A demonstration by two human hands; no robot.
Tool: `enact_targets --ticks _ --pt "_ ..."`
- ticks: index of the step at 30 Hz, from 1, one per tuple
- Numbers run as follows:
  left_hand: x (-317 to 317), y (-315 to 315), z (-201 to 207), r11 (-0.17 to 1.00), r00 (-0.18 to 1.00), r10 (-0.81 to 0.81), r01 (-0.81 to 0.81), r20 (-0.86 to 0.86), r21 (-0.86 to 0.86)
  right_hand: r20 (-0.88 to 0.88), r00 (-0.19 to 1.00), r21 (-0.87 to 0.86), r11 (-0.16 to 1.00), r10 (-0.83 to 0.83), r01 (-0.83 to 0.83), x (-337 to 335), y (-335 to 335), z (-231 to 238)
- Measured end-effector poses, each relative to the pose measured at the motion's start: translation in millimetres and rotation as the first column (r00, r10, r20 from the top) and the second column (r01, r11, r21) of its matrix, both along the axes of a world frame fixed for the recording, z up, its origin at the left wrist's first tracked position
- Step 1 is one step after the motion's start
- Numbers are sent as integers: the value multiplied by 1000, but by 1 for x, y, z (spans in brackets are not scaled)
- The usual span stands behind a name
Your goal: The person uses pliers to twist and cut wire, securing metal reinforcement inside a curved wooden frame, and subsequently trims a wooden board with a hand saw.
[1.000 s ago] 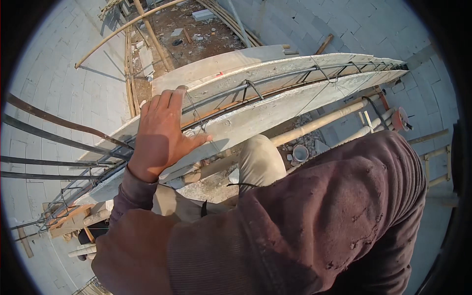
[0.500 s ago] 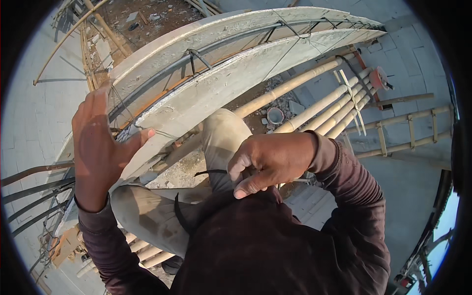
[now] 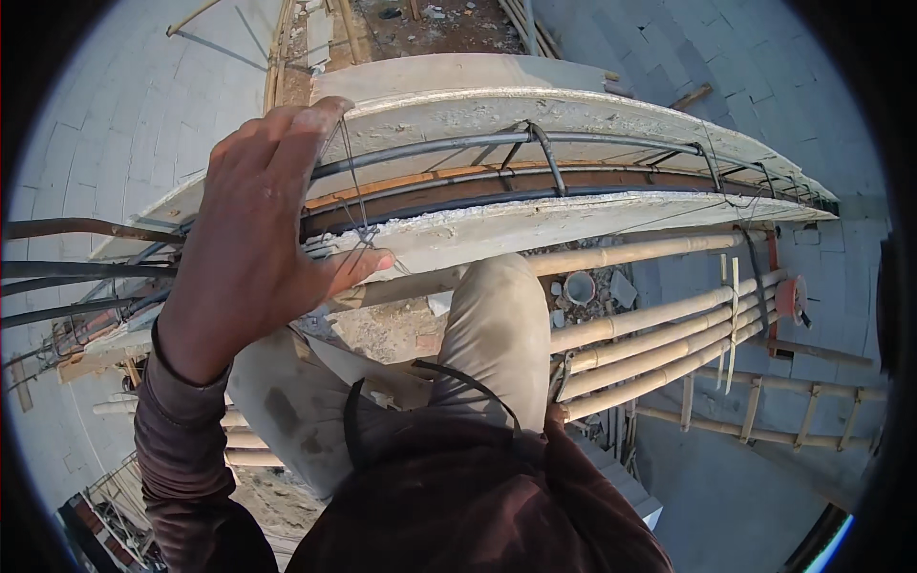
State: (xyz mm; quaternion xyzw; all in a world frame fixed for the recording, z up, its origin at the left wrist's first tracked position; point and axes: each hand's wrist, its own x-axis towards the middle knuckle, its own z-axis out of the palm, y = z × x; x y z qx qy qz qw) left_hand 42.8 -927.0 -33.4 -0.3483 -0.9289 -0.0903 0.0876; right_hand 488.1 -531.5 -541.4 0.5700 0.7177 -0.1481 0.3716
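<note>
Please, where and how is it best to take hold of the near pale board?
Probably the near board is best pinched at its upper edge, right of the left hand and thin wire, coming from above on the person's side. It stands on edge, thin rim upward, outer face exposed; steel bars run along its inner side, so fingers there may have little room.

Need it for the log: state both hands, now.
Left hand: open, spread across the paired formwork boards.
Right hand: barely visible beside the bamboo poles; open or closed cannot be told.
</note>
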Motion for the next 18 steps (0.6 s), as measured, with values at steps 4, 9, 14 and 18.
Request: enact_targets --ticks 4,9,14,18 --pt "3 4 4 997 1000 -26 25 14 67 6 1000 -4 1000 19 -19 5 17 -39" --pt "5 6 11 996 998 4 -11 70 90 -251 964 22 995 -88 96 0 24 -3" --pt "5 5 11 984 998 -18 8 53 178 -842 504 -102 974 -193 203 -45 6 160" --pt "6 4 8 976 999 -25 18 32 217 -996 85 -37 999 -35 -19 -122 -9 317"
